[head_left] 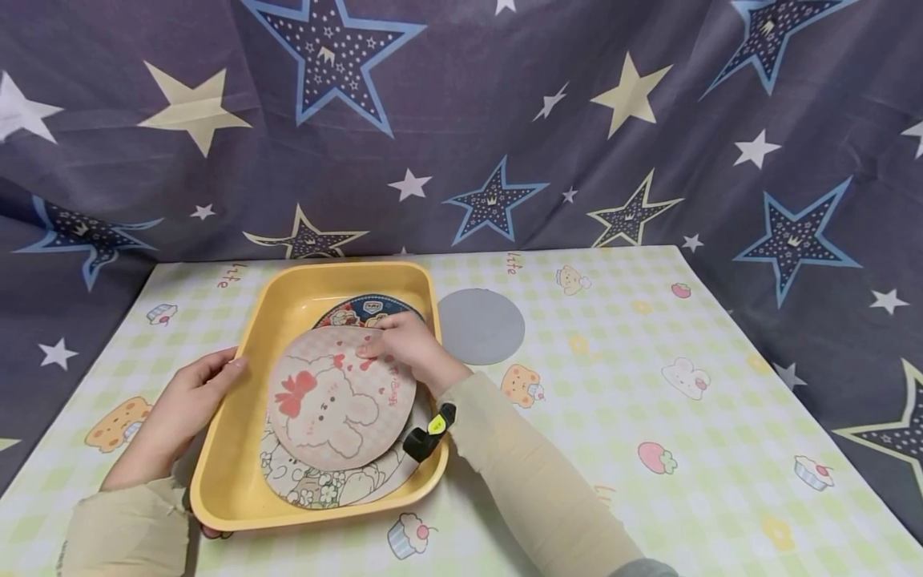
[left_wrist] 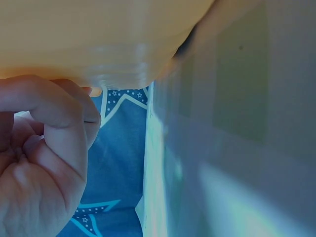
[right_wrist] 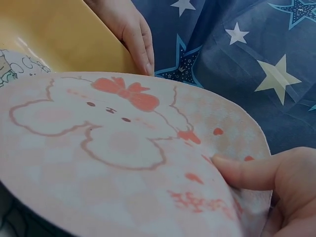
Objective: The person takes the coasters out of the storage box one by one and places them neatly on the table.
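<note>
A pink round mat (head_left: 339, 405) with a white bunny and red bow lies tilted over other round mats in a yellow tray (head_left: 231, 473). My right hand (head_left: 411, 344) pinches its upper right edge, thumb on the printed face; in the right wrist view the mat (right_wrist: 123, 143) bends near that thumb. Beneath it show a white mat with line drawings (head_left: 310, 489) and a dark blue patterned mat (head_left: 385, 304), both partly covered. At the tray's left side, my left hand (head_left: 191, 397) holds the rim, its fingers curled against the outer wall in the left wrist view.
A plain grey disc (head_left: 481, 326) lies on the table just right of the tray. The checked tablecloth (head_left: 598, 385) has printed cartoon figures. Behind the table hangs a dark curtain with stars (head_left: 461, 120).
</note>
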Demonstrator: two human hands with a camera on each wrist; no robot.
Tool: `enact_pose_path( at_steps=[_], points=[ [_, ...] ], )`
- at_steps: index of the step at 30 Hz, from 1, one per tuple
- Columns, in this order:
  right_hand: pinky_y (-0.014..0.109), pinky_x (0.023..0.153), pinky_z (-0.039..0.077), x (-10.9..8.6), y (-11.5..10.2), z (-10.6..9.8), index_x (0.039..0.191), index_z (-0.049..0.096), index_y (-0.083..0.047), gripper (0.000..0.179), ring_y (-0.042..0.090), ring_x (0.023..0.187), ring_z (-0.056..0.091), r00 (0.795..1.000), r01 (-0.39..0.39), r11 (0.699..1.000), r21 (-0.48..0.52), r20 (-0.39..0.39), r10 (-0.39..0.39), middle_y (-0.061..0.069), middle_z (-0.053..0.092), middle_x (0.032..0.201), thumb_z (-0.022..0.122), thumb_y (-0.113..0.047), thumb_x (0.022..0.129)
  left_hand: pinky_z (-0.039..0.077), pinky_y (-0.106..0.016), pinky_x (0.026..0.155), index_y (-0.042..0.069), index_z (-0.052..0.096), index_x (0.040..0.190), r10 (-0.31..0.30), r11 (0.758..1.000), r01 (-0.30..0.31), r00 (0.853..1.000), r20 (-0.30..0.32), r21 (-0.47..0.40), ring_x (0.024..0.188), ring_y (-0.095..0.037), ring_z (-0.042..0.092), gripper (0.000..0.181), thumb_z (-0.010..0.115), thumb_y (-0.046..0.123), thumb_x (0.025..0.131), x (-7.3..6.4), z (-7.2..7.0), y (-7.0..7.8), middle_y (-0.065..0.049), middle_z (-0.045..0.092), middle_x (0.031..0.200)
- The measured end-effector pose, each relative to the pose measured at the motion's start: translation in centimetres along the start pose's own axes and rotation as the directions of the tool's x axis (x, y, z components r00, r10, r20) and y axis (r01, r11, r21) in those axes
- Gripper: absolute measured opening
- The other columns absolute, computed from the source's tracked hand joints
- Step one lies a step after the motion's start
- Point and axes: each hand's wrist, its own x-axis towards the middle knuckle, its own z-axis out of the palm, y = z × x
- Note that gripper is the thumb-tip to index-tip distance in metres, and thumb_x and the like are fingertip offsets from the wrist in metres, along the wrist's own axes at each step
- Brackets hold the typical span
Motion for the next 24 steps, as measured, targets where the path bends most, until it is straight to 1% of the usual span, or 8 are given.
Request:
enact_pose_path(
  at_steps=[7,11,13,15,18,21,23,24],
  points=[
    [0.019,0.055,0.050,0.02,0.05,0.05,0.095,0.073,0.007,0.019,0.010,0.059,0.060,1.000,0.013,0.996,0.083,-0.003,-0.013,0.000,0.066,0.071,0.077,0.003,0.077,0.060,-0.026,0.067,-0.015,0.034,0.145,0.008,1.000,-0.008,1.000,-0.003,-0.010,0.081,0.001,0.067,0.063,0.038,0.036,0.108,-0.03,-0.01,-0.03,-0.030,0.059,0.120],
    [0.019,0.057,0.051,-0.12,-0.14,-0.04,0.096,0.071,0.008,0.018,0.010,0.060,0.061,1.000,0.025,0.991,0.135,0.006,-0.026,-0.001,0.065,0.070,0.075,0.005,0.078,0.060,-0.026,0.067,-0.015,0.033,0.145,0.008,1.000,-0.008,1.000,-0.004,-0.010,0.082,0.002,0.066,0.064,0.038,0.036,0.108,-0.01,0.02,-0.06,-0.032,0.057,0.123],
    [0.019,0.057,0.052,-0.18,-0.24,-0.09,0.096,0.071,0.008,0.018,0.010,0.061,0.061,1.000,0.029,0.988,0.151,0.003,-0.030,-0.001,0.065,0.070,0.075,0.005,0.079,0.060,-0.026,0.067,-0.015,0.033,0.145,0.009,1.000,-0.009,1.000,-0.005,-0.011,0.082,0.002,0.066,0.064,0.038,0.036,0.108,-0.01,0.01,-0.04,-0.030,0.058,0.122],
    [0.019,0.057,0.052,-0.28,-0.33,-0.16,0.096,0.071,0.009,0.018,0.010,0.061,0.062,0.999,0.032,0.985,0.170,0.004,-0.033,-0.001,0.065,0.070,0.074,0.005,0.080,0.060,-0.026,0.067,-0.015,0.034,0.145,0.011,1.000,-0.011,1.000,-0.007,-0.011,0.082,0.002,0.066,0.064,0.038,0.036,0.108,-0.02,0.00,-0.02,-0.025,0.061,0.119],
    [0.020,0.055,0.053,-0.39,-0.41,-0.25,0.097,0.069,0.010,0.017,0.010,0.059,0.063,0.999,0.032,0.977,0.209,0.014,-0.035,0.000,0.065,0.070,0.072,0.005,0.081,0.060,-0.026,0.067,-0.015,0.035,0.144,0.015,1.000,-0.015,1.000,-0.009,-0.015,0.081,0.001,0.066,0.064,0.039,0.036,0.107,-0.02,-0.03,-0.02,-0.009,0.064,0.110],
    [0.021,0.053,0.055,-0.44,-0.44,-0.32,0.094,0.069,0.009,0.012,0.011,0.057,0.064,0.999,0.031,0.966,0.258,0.028,-0.039,0.001,0.066,0.069,0.070,0.006,0.083,0.060,-0.026,0.068,-0.015,0.034,0.145,0.016,1.000,-0.016,1.000,-0.009,-0.026,0.081,0.002,0.066,0.064,0.040,0.037,0.107,0.00,-0.05,-0.06,0.006,0.063,0.103],
    [0.021,0.053,0.055,-0.38,-0.44,-0.39,0.087,0.068,0.005,0.004,0.010,0.057,0.064,0.999,0.027,0.956,0.291,0.033,-0.038,0.001,0.066,0.069,0.069,0.006,0.083,0.060,-0.026,0.067,-0.015,0.034,0.145,0.016,0.999,-0.016,1.000,-0.008,-0.031,0.081,0.002,0.066,0.065,0.040,0.037,0.107,0.01,-0.05,-0.10,0.011,0.061,0.100],
    [0.021,0.053,0.054,-0.37,-0.46,-0.41,0.083,0.067,0.002,0.005,0.010,0.057,0.064,0.999,0.028,0.951,0.307,0.030,-0.039,0.001,0.066,0.069,0.069,0.006,0.083,0.060,-0.027,0.067,-0.015,0.033,0.145,0.016,0.999,-0.016,1.000,-0.008,-0.031,0.081,0.001,0.066,0.065,0.040,0.037,0.107,0.01,-0.06,-0.13,0.011,0.061,0.100]
  ],
)
